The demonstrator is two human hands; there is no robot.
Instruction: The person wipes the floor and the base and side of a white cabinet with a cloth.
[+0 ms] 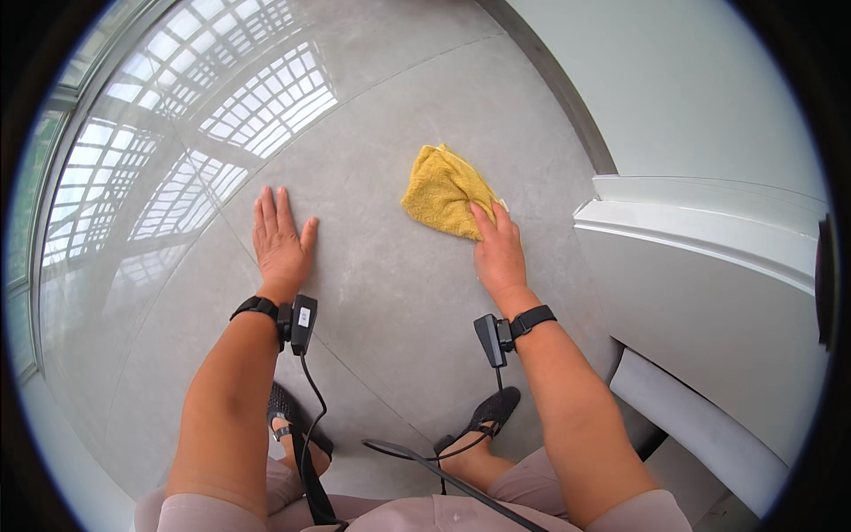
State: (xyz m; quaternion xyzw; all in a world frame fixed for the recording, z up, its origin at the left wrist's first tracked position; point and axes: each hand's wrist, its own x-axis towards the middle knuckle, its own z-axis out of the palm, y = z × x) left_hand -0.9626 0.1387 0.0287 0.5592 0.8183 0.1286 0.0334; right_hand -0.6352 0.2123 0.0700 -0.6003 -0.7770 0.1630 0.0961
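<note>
A yellow terry cloth (444,189) lies bunched on the grey tiled floor (372,292). My right hand (500,253) grips the cloth's lower right corner between thumb and fingers. To the left, my left hand (282,243) is spread palm down on the floor with nothing in it, apart from the cloth. Each wrist wears a black strap with a small black device; the left device (304,324) and the right device (490,340) both trail cables.
Black woven shoes (488,415) stand below, with a black cable (412,455) looping between them. A window frame (56,199) curves along the left. At right are a dark baseboard (565,86), a white door-frame edge (685,233) and a grey panel (705,312).
</note>
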